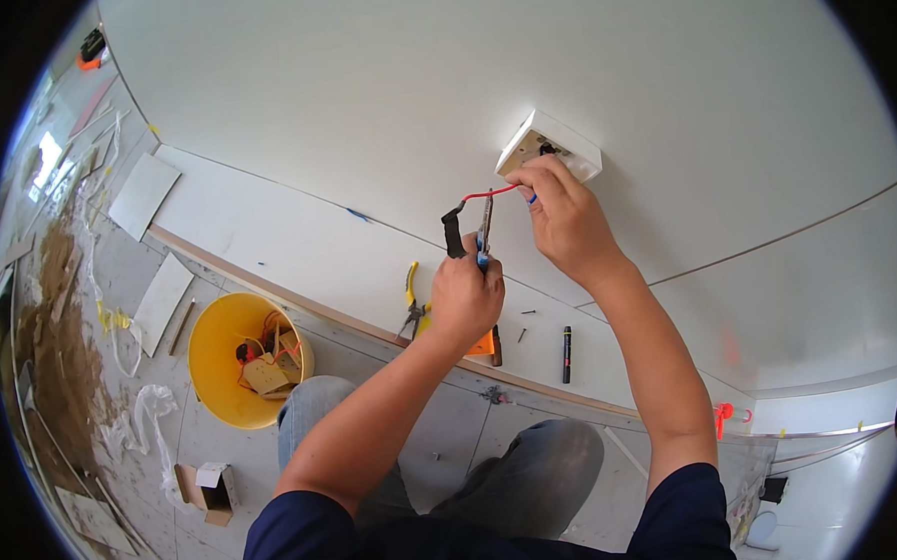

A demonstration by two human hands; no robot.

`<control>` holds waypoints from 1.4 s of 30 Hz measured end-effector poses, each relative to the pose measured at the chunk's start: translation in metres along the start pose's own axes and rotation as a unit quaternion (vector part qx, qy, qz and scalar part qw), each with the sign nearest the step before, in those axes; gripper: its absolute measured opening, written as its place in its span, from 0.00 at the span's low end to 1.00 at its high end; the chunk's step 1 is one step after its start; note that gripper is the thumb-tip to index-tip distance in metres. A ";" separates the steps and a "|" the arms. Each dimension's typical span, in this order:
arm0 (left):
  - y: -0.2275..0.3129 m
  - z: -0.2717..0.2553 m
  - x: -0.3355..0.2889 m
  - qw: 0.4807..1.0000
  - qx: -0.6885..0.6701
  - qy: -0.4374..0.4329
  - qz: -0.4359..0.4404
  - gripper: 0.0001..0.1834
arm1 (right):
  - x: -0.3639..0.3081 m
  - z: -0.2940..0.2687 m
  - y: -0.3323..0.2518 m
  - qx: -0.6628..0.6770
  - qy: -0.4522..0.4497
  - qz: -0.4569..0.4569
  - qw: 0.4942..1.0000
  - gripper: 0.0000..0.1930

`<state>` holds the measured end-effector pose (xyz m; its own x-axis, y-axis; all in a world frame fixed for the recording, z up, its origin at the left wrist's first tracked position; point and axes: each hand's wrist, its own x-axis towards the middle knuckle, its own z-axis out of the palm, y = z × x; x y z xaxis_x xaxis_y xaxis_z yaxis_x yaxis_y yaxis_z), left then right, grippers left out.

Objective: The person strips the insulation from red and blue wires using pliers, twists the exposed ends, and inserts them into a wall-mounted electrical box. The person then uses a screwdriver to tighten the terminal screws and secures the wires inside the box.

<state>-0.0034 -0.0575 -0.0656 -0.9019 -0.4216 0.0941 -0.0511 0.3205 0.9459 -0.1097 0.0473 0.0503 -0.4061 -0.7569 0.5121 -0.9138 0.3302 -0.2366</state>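
My left hand (465, 297) is closed round a pair of pliers (484, 228) with blue on the handles. The metal jaws point up and meet or cross a red wire (490, 193); I cannot tell if they grip it. A black strip (454, 237), its kind unclear, stands up from the same hand beside the pliers, near the wire's bent dark end. My right hand (571, 220) pinches the red wire just below a white open junction box (568, 143) on the white panel. Something small and blue (532, 199) shows at its fingers. Inside the box, dark wiring is partly visible.
On the white ledge lie yellow-handled pliers (412, 300), an orange item (482, 345), a black marker (567, 355) and screws (521, 335). A yellow bucket (204, 366) with wires and scraps stands left of my knees. An opened carton (210, 493) and debris lie on the floor.
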 end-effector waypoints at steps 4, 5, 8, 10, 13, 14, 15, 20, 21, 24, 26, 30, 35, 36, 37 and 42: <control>-0.014 0.012 -0.002 0.996 -0.079 0.036 0.003 0.22 | 0.003 -0.001 -0.001 0.012 0.004 0.011 1.000 0.17; -0.013 0.013 -0.002 0.996 -0.078 0.051 0.016 0.24 | 0.003 0.000 0.000 0.021 0.005 0.015 1.000 0.18; -0.011 0.010 0.002 0.997 -0.067 0.033 0.005 0.30 | 0.003 0.001 0.001 0.030 0.009 0.018 0.999 0.19; -0.007 0.010 0.006 0.996 -0.074 0.057 0.007 0.31 | 0.004 0.001 0.000 0.029 0.010 0.017 0.999 0.19; 0.003 0.004 0.013 0.995 -0.085 0.057 0.002 0.33 | 0.004 0.002 0.001 0.023 0.010 0.016 1.000 0.18; 0.005 0.003 0.015 0.994 -0.086 0.060 0.002 0.33 | 0.004 0.002 0.001 0.019 0.012 0.012 1.000 0.18; 0.007 0.002 0.017 0.994 -0.087 0.063 0.003 0.33 | 0.004 0.003 0.001 0.014 0.013 0.008 1.000 0.18; 0.004 0.017 0.022 0.993 -0.065 0.091 0.048 0.33 | 0.006 0.003 -0.002 -0.015 0.017 0.012 1.000 0.14; 0.004 0.020 0.023 0.992 -0.061 0.101 0.052 0.33 | 0.006 0.002 -0.002 -0.017 0.017 0.012 1.000 0.14; 0.005 0.022 0.023 0.993 -0.089 0.070 0.026 0.33 | 0.005 0.003 -0.001 -0.014 0.023 0.013 1.000 0.14; 0.007 0.023 0.024 0.992 -0.102 0.072 0.022 0.33 | 0.005 0.003 -0.002 -0.009 0.025 0.009 1.000 0.17; 0.007 0.022 0.027 0.991 -0.103 0.077 0.036 0.31 | 0.005 0.004 0.000 -0.010 0.032 -0.001 0.999 0.19; 0.015 0.018 0.025 0.991 -0.095 0.098 0.020 0.18 | 0.007 0.004 -0.003 -0.008 0.032 0.007 0.999 0.18; 0.020 0.017 0.024 0.990 -0.094 0.105 0.008 0.15 | 0.006 0.003 -0.003 -0.008 0.030 0.012 0.999 0.18; 0.025 0.016 0.025 0.993 -0.086 0.084 -0.023 0.13 | 0.005 0.003 -0.001 -0.016 0.028 0.015 0.999 0.16; 0.034 0.011 0.030 0.990 -0.050 0.037 -0.126 0.20 | 0.009 0.007 -0.005 -0.042 0.017 0.038 0.998 0.12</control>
<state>-0.0369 -0.0504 -0.0339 -0.8313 -0.5404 -0.1304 -0.2247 0.1122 0.9679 -0.1089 0.0350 0.0501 -0.4726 -0.7095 0.5227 -0.8776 0.4333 -0.2053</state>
